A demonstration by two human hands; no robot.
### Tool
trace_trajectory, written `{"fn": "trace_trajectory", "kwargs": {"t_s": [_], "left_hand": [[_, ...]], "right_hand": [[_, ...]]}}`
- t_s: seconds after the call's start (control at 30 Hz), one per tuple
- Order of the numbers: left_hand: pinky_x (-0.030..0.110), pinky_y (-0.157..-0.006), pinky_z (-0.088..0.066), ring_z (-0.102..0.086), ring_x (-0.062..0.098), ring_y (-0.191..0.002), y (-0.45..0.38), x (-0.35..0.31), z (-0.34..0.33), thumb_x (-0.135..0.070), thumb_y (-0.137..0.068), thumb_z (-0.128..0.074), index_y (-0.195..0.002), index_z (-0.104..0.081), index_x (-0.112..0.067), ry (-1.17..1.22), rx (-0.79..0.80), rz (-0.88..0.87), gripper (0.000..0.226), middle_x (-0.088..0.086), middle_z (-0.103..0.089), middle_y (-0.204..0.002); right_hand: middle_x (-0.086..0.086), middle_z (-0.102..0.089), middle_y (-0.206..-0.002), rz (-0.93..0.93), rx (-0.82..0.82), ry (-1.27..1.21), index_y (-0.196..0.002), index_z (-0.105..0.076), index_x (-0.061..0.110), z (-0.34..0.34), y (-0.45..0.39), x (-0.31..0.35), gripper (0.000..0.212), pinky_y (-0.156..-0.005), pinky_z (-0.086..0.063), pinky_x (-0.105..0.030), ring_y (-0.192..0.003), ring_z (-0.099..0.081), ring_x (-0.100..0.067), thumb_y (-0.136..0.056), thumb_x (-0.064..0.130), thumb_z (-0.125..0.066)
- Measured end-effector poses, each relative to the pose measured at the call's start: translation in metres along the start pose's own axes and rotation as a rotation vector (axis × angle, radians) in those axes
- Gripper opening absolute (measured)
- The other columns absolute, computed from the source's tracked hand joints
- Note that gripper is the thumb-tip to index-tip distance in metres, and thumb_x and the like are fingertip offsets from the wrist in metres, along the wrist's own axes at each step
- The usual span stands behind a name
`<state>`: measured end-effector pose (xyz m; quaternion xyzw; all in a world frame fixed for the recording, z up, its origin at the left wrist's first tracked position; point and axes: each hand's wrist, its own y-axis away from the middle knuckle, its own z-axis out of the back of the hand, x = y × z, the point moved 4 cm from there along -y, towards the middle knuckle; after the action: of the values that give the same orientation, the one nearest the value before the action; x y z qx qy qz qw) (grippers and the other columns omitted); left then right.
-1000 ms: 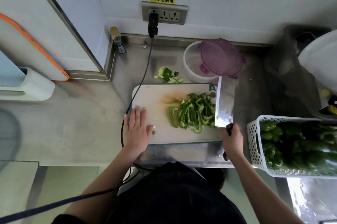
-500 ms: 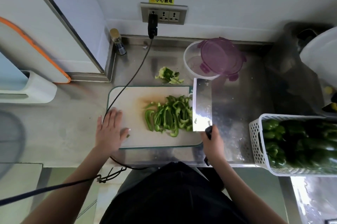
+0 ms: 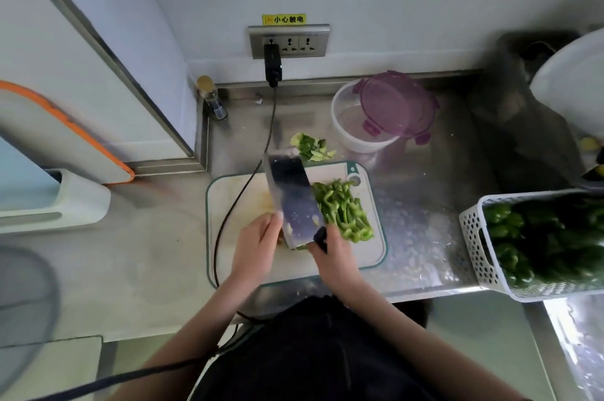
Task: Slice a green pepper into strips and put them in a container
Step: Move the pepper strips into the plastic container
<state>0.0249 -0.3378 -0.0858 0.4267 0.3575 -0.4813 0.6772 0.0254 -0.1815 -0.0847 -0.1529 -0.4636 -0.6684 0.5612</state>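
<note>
A pile of green pepper strips [image 3: 343, 212] lies on the right half of the white cutting board [image 3: 369, 257]. My right hand [image 3: 333, 257] grips the black handle of a cleaver [image 3: 292, 201]. Its broad blade is tilted face up, just left of the pile. My left hand [image 3: 256, 245] rests against the blade's left edge, a fingertip on the steel; its other fingers are partly hidden. The round clear container [image 3: 351, 121] stands behind the board, with its purple lid [image 3: 397, 103] leaning on its rim.
Pepper scraps [image 3: 310, 147] lie just behind the board. A black cable [image 3: 242, 194] runs from the wall socket across the board's left side. A white basket [image 3: 483, 253] of whole green peppers sits at the right counter edge. A small bottle [image 3: 212, 100] stands in the corner.
The cleaver has swung from the right side of the strip pile to its left, blade now tilted flat. My left hand left the board's left edge and came up against the blade.
</note>
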Motion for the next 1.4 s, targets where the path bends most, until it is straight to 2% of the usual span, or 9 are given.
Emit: {"fn": "trace_trajectory", "kwargs": {"t_s": [0.13, 0.37, 0.47, 0.57, 0.83, 0.97, 1.1, 1.23, 1.4], "left_hand": [[0.035, -0.056, -0.048, -0.06, 0.023, -0.057, 0.029, 0.033, 0.007, -0.041, -0.096, -0.045, -0.079, -0.061, -0.004, 0.204, 0.003, 0.345, 0.044, 0.01, -0.063, -0.062], [0.028, -0.049, -0.044, -0.053, 0.023, -0.048, 0.055, 0.072, 0.034, -0.028, -0.1, -0.039, -0.076, -0.059, 0.002, 0.371, -0.128, 0.706, 0.043, 0.01, -0.057, -0.054], [0.028, -0.053, -0.042, -0.054, 0.022, -0.055, 0.058, 0.078, 0.045, -0.012, -0.093, -0.047, -0.079, -0.057, 0.001, 0.009, -0.074, 0.551, 0.022, 0.007, -0.058, -0.063], [0.036, -0.069, -0.046, -0.058, 0.029, -0.083, 0.058, 0.078, 0.052, -0.01, -0.087, -0.05, -0.093, -0.056, -0.009, -0.522, 0.027, 0.302, 0.008, 0.008, -0.056, -0.095], [0.04, -0.094, -0.039, -0.032, 0.024, -0.129, 0.034, 0.089, 0.088, -0.03, -0.093, -0.043, -0.149, -0.014, -0.014, -1.093, 0.042, 0.284, 0.065, 0.005, -0.02, -0.152], [0.044, -0.093, -0.039, -0.025, 0.03, -0.128, 0.013, 0.091, 0.11, -0.019, -0.092, -0.045, -0.146, -0.022, -0.025, -1.116, 0.023, 0.32, 0.059, 0.007, -0.008, -0.155], [0.04, -0.071, -0.042, -0.04, 0.038, -0.107, 0.004, 0.095, 0.129, -0.002, -0.091, -0.045, -0.134, -0.036, -0.019, -0.96, -0.118, 0.408, 0.047, 0.019, -0.034, -0.124], [0.046, -0.079, -0.042, -0.052, 0.046, -0.102, -0.008, 0.097, 0.142, -0.006, -0.089, -0.053, -0.132, -0.026, 0.002, -0.808, -0.151, 0.46, 0.052, 0.027, -0.051, -0.112], [0.036, -0.074, -0.04, -0.057, 0.038, -0.096, -0.047, 0.033, 0.2, -0.008, -0.082, -0.061, -0.114, -0.042, 0.003, -0.434, -0.416, 0.297, 0.038, 0.023, -0.06, -0.101]], "right_hand": [[-0.014, -0.057, -0.099, -0.058, 0.125, -0.051, -0.096, -0.035, 0.009, -0.048, -0.002, 0.027, 0.014, -0.07, -0.039, -0.031, -0.096, -0.057, -0.031, -0.096, 0.014, -0.048], [-0.014, -0.046, -0.103, -0.139, 0.146, -0.078, -0.096, -0.031, 0.008, -0.087, 0.001, 0.036, 0.011, -0.076, -0.036, -0.032, -0.089, -0.044, -0.023, -0.099, 0.016, -0.038], [-0.016, -0.05, -0.099, -0.05, 0.136, 0.062, -0.094, -0.029, 0.01, -0.082, 0.004, 0.033, 0.013, -0.072, -0.036, -0.036, -0.091, -0.049, -0.029, -0.098, 0.017, -0.04], [-0.016, -0.053, -0.097, -0.004, 0.105, 0.125, -0.094, -0.03, 0.011, -0.069, 0.005, 0.026, 0.015, -0.067, -0.034, -0.034, -0.092, -0.053, -0.034, -0.098, 0.018, -0.042], [-0.011, -0.053, -0.089, -0.042, 0.108, 0.082, -0.094, -0.036, 0.007, -0.052, 0.008, 0.008, 0.011, -0.064, -0.037, -0.036, -0.079, -0.051, -0.028, -0.097, 0.015, -0.045], [-0.011, -0.053, -0.088, -0.029, 0.121, 0.089, -0.093, -0.037, 0.009, -0.053, 0.008, 0.008, 0.011, -0.063, -0.036, -0.034, -0.078, -0.051, -0.027, -0.096, 0.014, -0.046], [-0.009, -0.053, -0.087, -0.018, 0.108, 0.086, -0.092, -0.038, 0.009, -0.054, 0.008, 0.011, 0.011, -0.062, -0.034, -0.032, -0.077, -0.051, -0.025, -0.096, 0.014, -0.046], [-0.01, -0.054, -0.089, -0.041, 0.095, 0.079, -0.095, -0.039, 0.006, -0.056, 0.006, 0.012, 0.011, -0.064, -0.039, -0.034, -0.079, -0.053, -0.027, -0.096, 0.014, -0.047], [-0.003, -0.05, -0.084, -0.049, 0.058, 0.061, -0.098, -0.041, 0.002, -0.056, 0.003, 0.017, 0.013, -0.065, -0.041, -0.034, -0.08, -0.053, -0.026, -0.096, 0.014, -0.047]]}}
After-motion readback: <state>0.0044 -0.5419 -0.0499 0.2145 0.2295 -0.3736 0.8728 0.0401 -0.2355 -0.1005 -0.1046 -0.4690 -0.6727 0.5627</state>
